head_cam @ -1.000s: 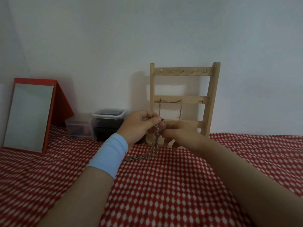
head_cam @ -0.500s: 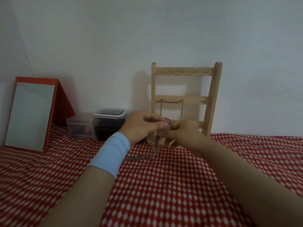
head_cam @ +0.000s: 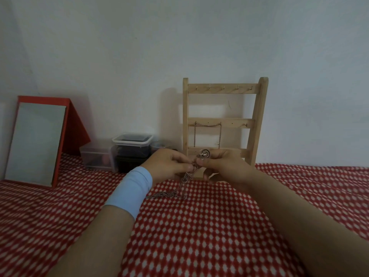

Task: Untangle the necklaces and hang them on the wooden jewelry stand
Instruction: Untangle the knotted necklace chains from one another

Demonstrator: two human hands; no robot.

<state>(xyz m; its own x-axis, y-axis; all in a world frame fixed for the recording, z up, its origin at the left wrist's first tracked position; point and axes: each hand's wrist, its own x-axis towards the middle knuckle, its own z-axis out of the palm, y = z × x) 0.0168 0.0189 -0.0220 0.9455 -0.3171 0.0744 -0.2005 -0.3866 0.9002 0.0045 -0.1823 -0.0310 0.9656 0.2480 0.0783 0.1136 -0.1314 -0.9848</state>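
Compared with a second ago, a ring-shaped pendant (head_cam: 204,153) is seen lifted out of the bundle and held in front of the lowest rail of the wooden jewelry stand (head_cam: 258,116). One necklace end is judged to be isolated, though the tangle is not yet undone. The tangled chains (head_cam: 184,179) are pinched by thumb and forefinger of the left hand (head_cam: 167,164) and of the right hand (head_cam: 225,166), before the stand's base. Loose lengths are trailed onto the checked cloth (head_cam: 199,226). Both hands are held raised, fingertips nearly met. One chain (head_cam: 207,125) is hung from the stand's middle rail.
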